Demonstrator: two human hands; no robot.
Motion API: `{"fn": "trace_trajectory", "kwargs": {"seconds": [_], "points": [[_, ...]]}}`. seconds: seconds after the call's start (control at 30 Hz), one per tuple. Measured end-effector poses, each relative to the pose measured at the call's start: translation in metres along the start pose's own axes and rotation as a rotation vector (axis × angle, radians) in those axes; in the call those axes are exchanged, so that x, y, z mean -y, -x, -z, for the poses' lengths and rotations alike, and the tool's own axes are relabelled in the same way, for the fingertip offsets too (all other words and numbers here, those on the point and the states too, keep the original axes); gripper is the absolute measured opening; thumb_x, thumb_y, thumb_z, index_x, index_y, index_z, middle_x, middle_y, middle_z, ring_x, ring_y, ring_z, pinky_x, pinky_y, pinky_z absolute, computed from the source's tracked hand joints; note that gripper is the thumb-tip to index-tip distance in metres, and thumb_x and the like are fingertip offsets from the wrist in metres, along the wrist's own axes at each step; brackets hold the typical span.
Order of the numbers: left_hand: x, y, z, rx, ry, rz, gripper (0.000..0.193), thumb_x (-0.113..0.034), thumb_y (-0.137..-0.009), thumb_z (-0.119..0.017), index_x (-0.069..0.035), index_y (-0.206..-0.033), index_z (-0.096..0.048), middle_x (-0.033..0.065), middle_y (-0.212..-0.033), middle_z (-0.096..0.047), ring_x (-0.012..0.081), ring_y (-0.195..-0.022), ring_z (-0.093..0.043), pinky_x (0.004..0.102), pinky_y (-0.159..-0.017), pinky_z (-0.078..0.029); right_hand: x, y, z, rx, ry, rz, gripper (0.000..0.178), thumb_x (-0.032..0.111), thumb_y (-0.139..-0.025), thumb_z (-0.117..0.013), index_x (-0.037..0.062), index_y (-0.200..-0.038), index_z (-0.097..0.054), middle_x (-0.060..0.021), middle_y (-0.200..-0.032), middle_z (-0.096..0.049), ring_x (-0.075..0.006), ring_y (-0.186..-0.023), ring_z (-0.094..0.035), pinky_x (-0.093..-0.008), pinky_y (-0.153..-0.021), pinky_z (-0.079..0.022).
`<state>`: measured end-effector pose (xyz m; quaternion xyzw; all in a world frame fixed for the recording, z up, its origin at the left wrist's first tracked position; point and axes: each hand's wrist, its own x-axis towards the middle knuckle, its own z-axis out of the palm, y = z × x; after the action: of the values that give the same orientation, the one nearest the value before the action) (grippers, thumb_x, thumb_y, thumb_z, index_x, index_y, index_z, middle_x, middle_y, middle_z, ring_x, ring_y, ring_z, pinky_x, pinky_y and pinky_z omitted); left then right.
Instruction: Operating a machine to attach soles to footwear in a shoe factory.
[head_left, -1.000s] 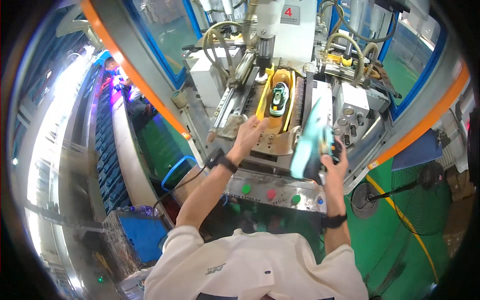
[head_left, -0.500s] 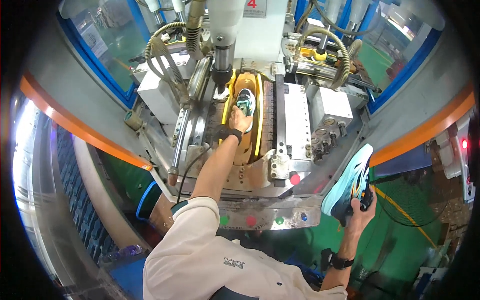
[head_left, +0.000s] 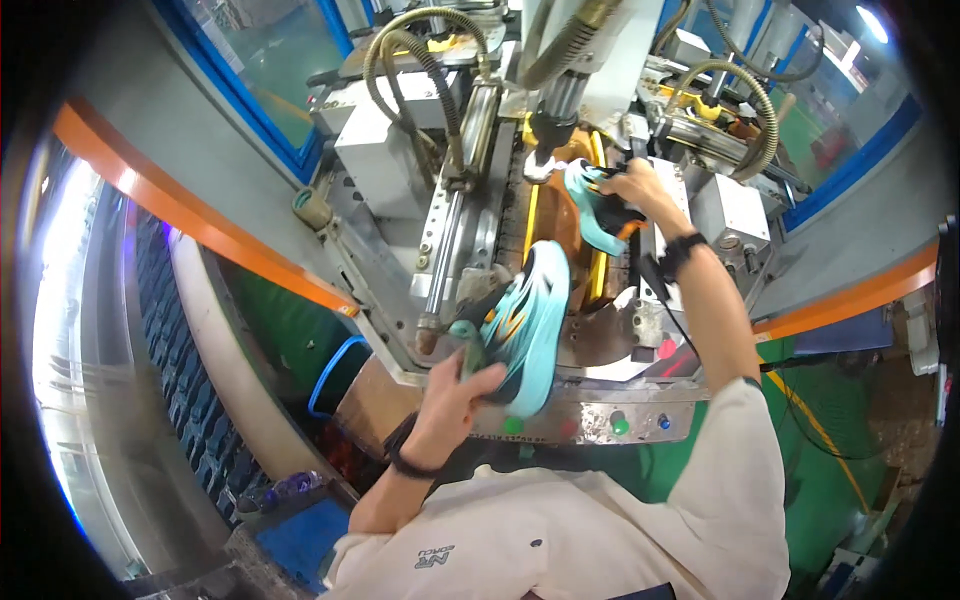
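Note:
My left hand (head_left: pixel 445 405) grips a teal, white and black sneaker (head_left: pixel 535 320) by its heel and collar, in front of the machine bed. A greenish piece, too blurred to make out, shows at that collar by my thumb. My right hand (head_left: pixel 645 195) is closed on a second teal and black sneaker (head_left: pixel 596 215), tilted over the right side of the bed. Under and beside it lies the brown pad (head_left: pixel 565 222) of the press, flanked by yellow strips (head_left: pixel 599 275). Part of the second sneaker hides behind my right fingers.
A press ram (head_left: pixel 555 125) comes down close behind the bed. Ribbed hoses (head_left: pixel 425 60) arch over a white block (head_left: pixel 385 155) at left. Coloured buttons (head_left: pixel 619 425) line the front panel. Orange-edged guards (head_left: pixel 215 225) curve along both sides, and a conveyor (head_left: pixel 190 400) stands at far left.
My left hand has drawn a sneaker out of the bed and toward me. My right hand has carried the other sneaker from the lower right up over the bed. The view has shifted.

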<state>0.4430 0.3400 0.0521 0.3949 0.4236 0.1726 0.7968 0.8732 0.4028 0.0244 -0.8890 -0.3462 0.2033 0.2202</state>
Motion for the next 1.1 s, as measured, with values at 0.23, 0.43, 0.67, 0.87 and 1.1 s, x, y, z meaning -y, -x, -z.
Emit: {"fn": "trace_trajectory", "kwargs": {"seconds": [0.23, 0.43, 0.67, 0.87, 1.1], "points": [[0.04, 0.134, 0.064, -0.463, 0.123, -0.229, 0.052, -0.003, -0.078, -0.069, 0.003, -0.128, -0.053, 0.0082, -0.114, -0.063, 0.0165, -0.097, -0.063, 0.0275, -0.088, -0.049, 0.009, -0.041, -0.151, -0.419, 0.245, 0.126, 0.047, 0.024, -0.076, -0.069, -0.0035, -0.106, -0.045, -0.0235, -0.088, -0.068, -0.037, -0.083, -0.07, -0.043, -0.074, -0.057], [0.119, 0.181, 0.078, -0.845, 0.325, -0.329, 0.04, 0.001, -0.084, -0.066, 0.001, -0.123, -0.057, 0.0088, -0.113, -0.061, 0.0163, -0.095, -0.061, 0.0246, -0.076, -0.053, 0.025, -0.015, -0.148, -0.317, 0.251, 0.091, 0.06, 0.027, -0.081, -0.061, -0.0042, -0.127, -0.038, -0.0326, -0.102, -0.063, -0.0416, -0.098, -0.066, -0.0511, -0.083, -0.054], [0.167, 0.199, 0.046, -0.863, 0.65, -0.299, 0.026, -0.005, -0.088, -0.065, -0.002, -0.113, -0.061, 0.0053, -0.101, -0.068, 0.0145, -0.085, -0.068, 0.0236, -0.065, -0.056, 0.048, 0.272, -0.174, -0.034, -0.4, 0.94, 0.015, -0.003, -0.083, -0.06, 0.0003, -0.097, -0.064, -0.0137, -0.093, -0.064, -0.0313, -0.08, -0.062, -0.0351, -0.074, -0.049], [0.212, 0.237, 0.022, -0.826, 0.731, -0.254, 0.029, -0.01, -0.09, -0.064, 0.004, -0.116, -0.06, 0.0075, -0.106, -0.066, 0.0162, -0.093, -0.066, 0.0284, -0.079, -0.054, -0.042, 0.301, -0.333, 0.292, -0.018, 1.086, 0.024, 0.007, -0.083, -0.063, 0.0034, -0.106, -0.059, -0.017, -0.102, -0.059, -0.0371, -0.099, -0.057, -0.044, -0.087, -0.047], [0.329, 0.306, 0.046, -1.155, 0.91, -0.283, 0.029, -0.01, -0.088, -0.068, 0.004, -0.112, -0.061, 0.0092, -0.102, -0.066, 0.0185, -0.086, -0.067, 0.0317, -0.072, -0.057, -0.051, 0.288, -0.366, 0.266, 0.019, 1.185, 0.024, 0.008, -0.084, -0.06, 0.0042, -0.107, -0.059, -0.0179, -0.105, -0.058, -0.0385, -0.102, -0.056, -0.0458, -0.088, -0.046]]}}
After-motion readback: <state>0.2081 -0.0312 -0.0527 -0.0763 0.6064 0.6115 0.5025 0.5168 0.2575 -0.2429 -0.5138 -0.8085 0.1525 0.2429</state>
